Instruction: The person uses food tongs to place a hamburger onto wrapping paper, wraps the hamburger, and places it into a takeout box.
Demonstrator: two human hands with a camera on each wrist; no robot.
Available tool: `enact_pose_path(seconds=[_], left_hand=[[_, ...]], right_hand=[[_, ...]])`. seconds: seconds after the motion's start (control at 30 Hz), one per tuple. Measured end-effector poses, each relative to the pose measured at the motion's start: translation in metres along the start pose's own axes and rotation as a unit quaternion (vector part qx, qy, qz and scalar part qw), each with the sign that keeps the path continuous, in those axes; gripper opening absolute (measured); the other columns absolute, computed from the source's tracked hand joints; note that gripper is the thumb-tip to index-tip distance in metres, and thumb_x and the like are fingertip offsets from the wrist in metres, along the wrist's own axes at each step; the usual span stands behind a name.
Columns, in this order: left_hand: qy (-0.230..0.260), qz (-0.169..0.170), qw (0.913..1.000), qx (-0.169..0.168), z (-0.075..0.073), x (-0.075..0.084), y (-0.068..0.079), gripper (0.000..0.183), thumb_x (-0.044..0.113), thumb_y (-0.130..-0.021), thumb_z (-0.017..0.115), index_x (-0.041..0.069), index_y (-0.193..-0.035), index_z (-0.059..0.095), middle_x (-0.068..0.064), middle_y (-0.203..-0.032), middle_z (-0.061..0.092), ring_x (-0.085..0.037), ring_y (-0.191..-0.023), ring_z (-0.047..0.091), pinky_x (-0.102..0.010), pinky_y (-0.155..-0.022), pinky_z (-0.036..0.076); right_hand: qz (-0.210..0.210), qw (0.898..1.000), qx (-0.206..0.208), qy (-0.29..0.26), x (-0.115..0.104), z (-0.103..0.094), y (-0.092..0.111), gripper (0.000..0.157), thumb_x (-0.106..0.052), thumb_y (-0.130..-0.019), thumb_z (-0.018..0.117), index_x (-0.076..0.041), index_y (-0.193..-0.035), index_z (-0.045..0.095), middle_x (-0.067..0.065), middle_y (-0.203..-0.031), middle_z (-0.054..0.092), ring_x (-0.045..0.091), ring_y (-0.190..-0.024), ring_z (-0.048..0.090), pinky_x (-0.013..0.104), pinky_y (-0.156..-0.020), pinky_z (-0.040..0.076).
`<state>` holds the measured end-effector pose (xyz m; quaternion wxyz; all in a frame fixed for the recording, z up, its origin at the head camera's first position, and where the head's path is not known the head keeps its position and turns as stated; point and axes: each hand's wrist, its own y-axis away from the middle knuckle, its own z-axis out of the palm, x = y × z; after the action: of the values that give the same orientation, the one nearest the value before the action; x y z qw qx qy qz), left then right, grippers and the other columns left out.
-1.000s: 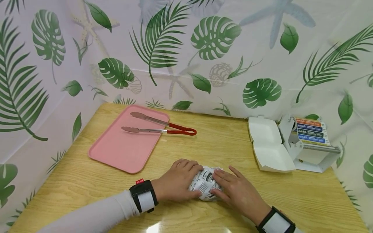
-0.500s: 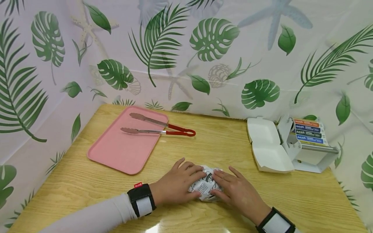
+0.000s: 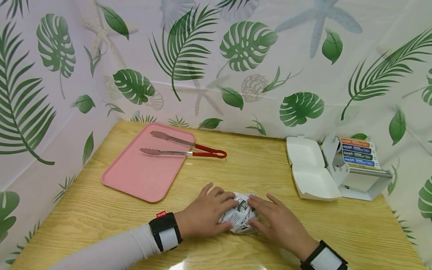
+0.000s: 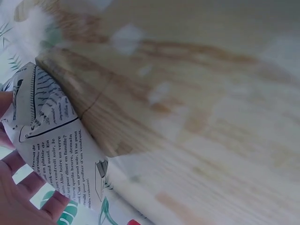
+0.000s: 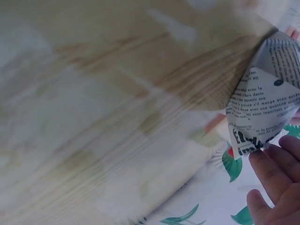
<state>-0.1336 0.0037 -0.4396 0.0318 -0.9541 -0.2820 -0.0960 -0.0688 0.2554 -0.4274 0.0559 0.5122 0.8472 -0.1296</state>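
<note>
A rounded bundle in white newsprint-patterned paper (image 3: 240,213) lies on the wooden table between both hands. What the paper covers is hidden. My left hand (image 3: 208,212) grips the bundle's left side, fingers curved over its top and thumb at the near side. On the opposite side my right hand (image 3: 281,223) has its fingers extended, the tips at the bundle's edge. In the right wrist view, a folded corner of the wrapping paper (image 5: 260,108) stands close to the right fingertips. The left wrist view shows the printed paper (image 4: 58,145) against the left fingers.
A pink tray (image 3: 135,174) sits at the left back. Tongs with red handles (image 3: 182,146) lie across it, their handle end past its rim. At the right, an opened white takeaway box (image 3: 312,168) touches a metal dispenser (image 3: 361,168) with colourful printed labels.
The right hand has eased slightly right, away from the bundle. The left hand's fingers spread a little earlier on, and it keeps its place. The bundle stays put.
</note>
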Motion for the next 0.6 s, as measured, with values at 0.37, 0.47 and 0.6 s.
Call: enact_pose_path(seconds=[0.37,0.47,0.6], left_hand=[[-0.001,0.004,1.0000,0.006,-0.002,0.000,0.001,0.059,0.057,-0.099,0.057,0.030,-0.151,0.047,0.006,-0.155,0.045,-0.020,-0.138,0.042,-0.059,-0.121,0.023],[0.001,0.007,1.0000,0.004,-0.002,0.000,0.001,0.059,0.057,-0.100,0.057,0.030,-0.151,0.047,0.005,-0.155,0.045,-0.020,-0.139,0.042,-0.060,-0.121,0.022],[0.001,0.008,1.0000,-0.003,-0.001,-0.001,0.000,0.060,0.058,-0.100,0.056,0.030,-0.152,0.046,0.005,-0.155,0.045,-0.020,-0.139,0.041,-0.061,-0.121,0.022]], right_hand=[[0.106,0.989,0.100,-0.039,0.035,-0.021,0.011,0.031,-0.022,-0.097,0.072,-0.006,-0.124,0.071,0.011,-0.121,0.071,0.030,-0.108,0.068,0.048,-0.089,0.057],[0.179,0.964,0.195,-0.042,0.068,-0.039,0.016,0.018,-0.016,-0.098,0.068,-0.004,-0.110,0.074,0.011,-0.102,0.071,0.013,-0.088,0.064,0.027,-0.074,0.054],[0.376,0.893,0.237,-0.070,0.118,-0.071,0.031,0.033,-0.026,-0.104,0.056,0.000,-0.118,0.070,0.017,-0.102,0.069,0.005,-0.077,0.050,0.019,-0.061,0.039]])
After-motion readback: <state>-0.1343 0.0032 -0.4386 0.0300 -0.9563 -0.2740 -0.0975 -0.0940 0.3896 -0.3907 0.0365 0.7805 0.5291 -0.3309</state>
